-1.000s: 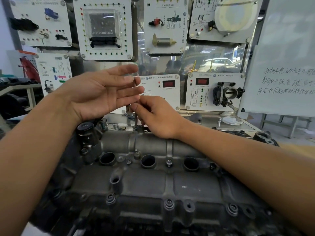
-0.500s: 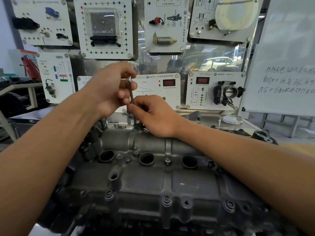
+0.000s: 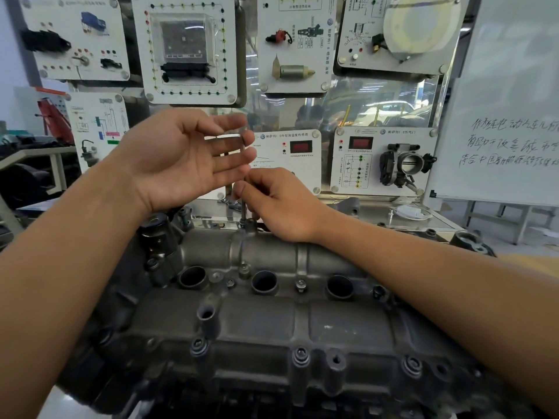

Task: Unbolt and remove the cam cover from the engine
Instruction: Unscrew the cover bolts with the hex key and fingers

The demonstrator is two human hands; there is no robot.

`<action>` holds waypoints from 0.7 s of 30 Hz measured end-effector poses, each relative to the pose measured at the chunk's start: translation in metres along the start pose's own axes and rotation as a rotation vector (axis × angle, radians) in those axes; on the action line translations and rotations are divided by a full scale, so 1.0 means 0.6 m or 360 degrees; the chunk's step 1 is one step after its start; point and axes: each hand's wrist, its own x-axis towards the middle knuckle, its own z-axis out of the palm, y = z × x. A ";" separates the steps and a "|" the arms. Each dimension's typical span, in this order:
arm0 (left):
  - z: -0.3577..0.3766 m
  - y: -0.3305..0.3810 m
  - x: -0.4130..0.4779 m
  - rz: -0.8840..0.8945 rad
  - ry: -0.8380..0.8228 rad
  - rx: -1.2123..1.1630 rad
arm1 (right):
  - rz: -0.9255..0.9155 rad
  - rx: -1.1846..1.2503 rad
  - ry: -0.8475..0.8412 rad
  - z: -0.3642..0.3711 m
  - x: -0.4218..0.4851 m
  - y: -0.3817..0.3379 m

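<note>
The grey cast cam cover (image 3: 272, 322) fills the lower middle of the head view, with three round plug wells and several bolts along its edges. A thin L-shaped hex key (image 3: 242, 176) stands upright in a bolt (image 3: 246, 223) at the cover's far edge. My right hand (image 3: 281, 204) rests on the cover's far ridge and pinches the key's shaft low down. My left hand (image 3: 187, 158) is spread, palm facing me, its straight fingers touching the key's short top arm.
Behind the engine stands a display wall of white training panels (image 3: 187, 49) and a throttle body panel (image 3: 384, 161). A whiteboard (image 3: 508, 116) with handwriting stands at the right. A black cylindrical part (image 3: 157, 234) sits at the cover's left end.
My left hand, curled around the key's top arm half a second ago, has opened out flat again with its fingers against that arm. My right hand keeps its pinch on the shaft.
</note>
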 end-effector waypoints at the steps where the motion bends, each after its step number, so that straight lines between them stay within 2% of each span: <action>1: -0.002 0.000 -0.001 -0.0006 -0.0011 0.0013 | -0.0001 0.0002 0.0000 0.000 0.000 0.000; 12: -0.002 -0.002 -0.008 0.0030 -0.0108 0.0090 | 0.0042 0.0026 -0.0019 0.002 0.000 0.001; 18: 0.020 -0.011 0.002 0.0231 0.0289 0.0312 | 0.0015 0.0013 -0.0045 0.005 0.002 0.002; 21: 0.027 -0.015 0.006 0.0443 0.0426 0.0577 | 0.0000 0.0006 -0.0045 0.005 0.001 0.001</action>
